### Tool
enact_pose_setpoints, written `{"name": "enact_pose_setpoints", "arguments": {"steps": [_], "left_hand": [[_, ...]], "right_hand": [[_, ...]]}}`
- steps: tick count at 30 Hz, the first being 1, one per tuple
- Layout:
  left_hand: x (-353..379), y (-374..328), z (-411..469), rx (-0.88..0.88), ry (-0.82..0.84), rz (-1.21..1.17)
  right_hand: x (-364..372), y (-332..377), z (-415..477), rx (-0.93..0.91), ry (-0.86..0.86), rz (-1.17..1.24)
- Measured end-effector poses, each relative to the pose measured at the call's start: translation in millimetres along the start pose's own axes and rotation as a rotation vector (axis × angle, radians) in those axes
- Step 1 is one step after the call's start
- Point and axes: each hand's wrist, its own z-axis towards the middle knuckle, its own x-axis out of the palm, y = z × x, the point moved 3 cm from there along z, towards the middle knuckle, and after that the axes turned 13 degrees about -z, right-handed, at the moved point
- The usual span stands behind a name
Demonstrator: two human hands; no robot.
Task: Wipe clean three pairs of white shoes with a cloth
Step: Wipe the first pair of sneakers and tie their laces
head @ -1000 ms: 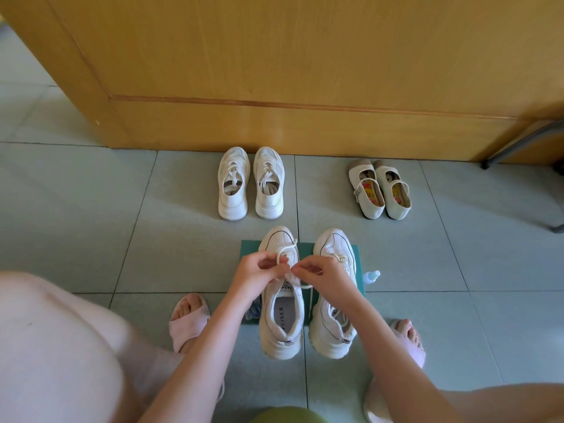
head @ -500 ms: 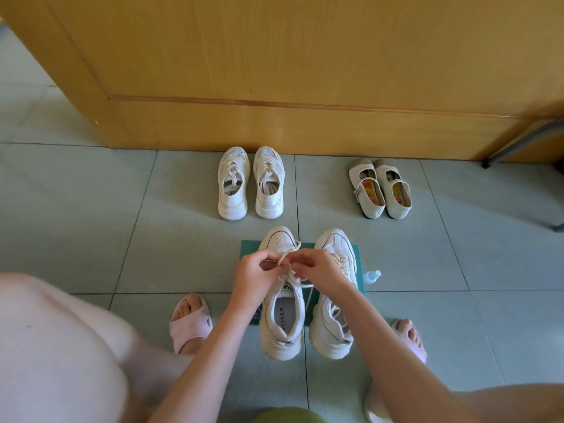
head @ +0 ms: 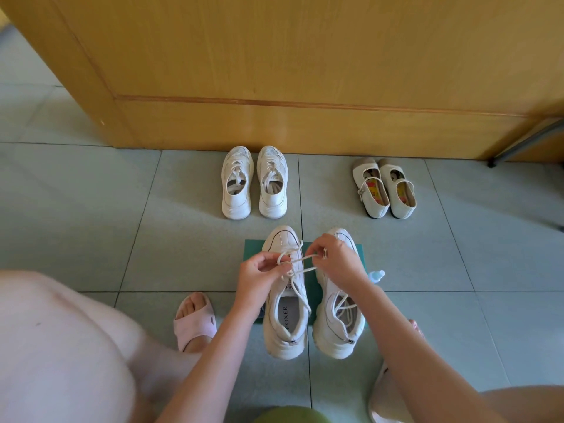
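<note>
- A wooden panel [head: 305,56] fills my view far beyond both hands; the tiled floor [head: 91,209] lies under everything.
- The chunky white sneakers [head: 285,325] stand side by side directly below the hands, toes pointing away, on a teal cloth [head: 253,248] that shows past the left hand.
- The left hand [head: 259,276] has its fingers curled and pinches a loop of lace over the left sneaker's tongue.
- The right hand [head: 338,261] pinches the opposite loop, just beside the left hand.
- Beyond the hands are mesh sneakers [head: 254,183]; beyond and right of the right hand are strap shoes [head: 384,190].
- A pink slipper [head: 195,323] sits behind the left hand.
- The lace [head: 300,261] stretches between both hands.
- A small bottle [head: 377,275] lies just right of the right wrist.
</note>
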Motion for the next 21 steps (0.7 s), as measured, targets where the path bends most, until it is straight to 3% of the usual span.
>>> {"name": "enact_pose_setpoints", "arguments": {"steps": [5, 8, 11, 13, 15, 19, 21], "left_hand": [[0.1, 0.5, 1.0, -0.034, 0.013, 0.001], [-1.8, 1.4, 0.4, -0.055, 0.008, -0.019], [-3.6, 1.6, 0.5, -0.072, 0.009, -0.03], [-2.2, 1.5, 0.9, -0.077, 0.018, -0.021], [-2.0, 1.2, 1.2, -0.076, 0.024, -0.005], [-6.2, -1.1, 1.3, -0.042, 0.018, -0.013], [-11.4, -2.8, 1.6, 0.002, 0.002, 0.045]], "right_hand": [[-18.5, -19.8, 1.1, 0.169, -0.187, -0.132], [-25.8, -30.0, -2.9, 0.3, -0.273, -0.082], [-18.6, -20.8, -2.6, 0.13, -0.174, 0.052], [-7.2, -4.9, -5.6, -0.068, -0.026, 0.082], [1.1, 10.1, -11.1, -0.147, 0.114, 0.154], [8.7, 12.3, -13.8, -0.065, 0.113, 0.33], [8.6, 5.4, -15.0, 0.018, 0.115, 0.301]]}}
